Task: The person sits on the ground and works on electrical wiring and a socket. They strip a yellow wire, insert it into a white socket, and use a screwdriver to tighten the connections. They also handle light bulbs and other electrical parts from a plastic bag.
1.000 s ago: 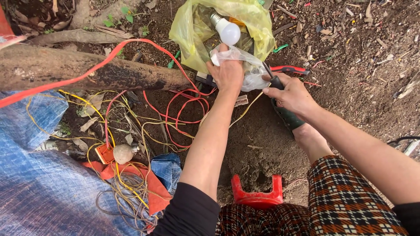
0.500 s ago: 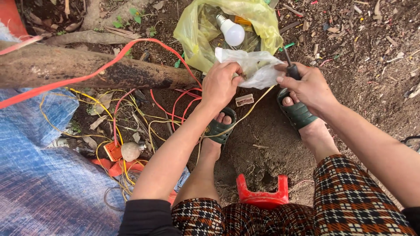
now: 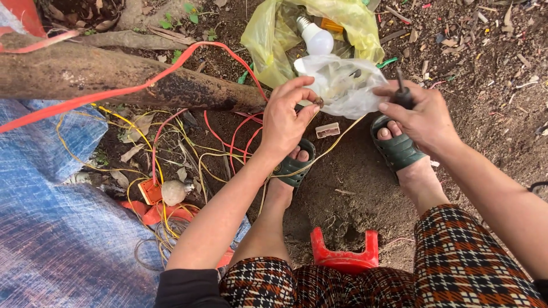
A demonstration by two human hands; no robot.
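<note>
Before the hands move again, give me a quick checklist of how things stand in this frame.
1. Left hand pinching a small dark piece at the clear plastic bag: ok.
2. Right hand gripping a dark-handled tool: ok.
3. Tool tip visible: cannot tell, the bag hides it.
4. Bulb lying in the yellow bag, untouched: ok.
5. Feet free of wires: not ok, a yellow wire runs beside the left sandal.

Bare dirt ground, a log, blue tarp.
</note>
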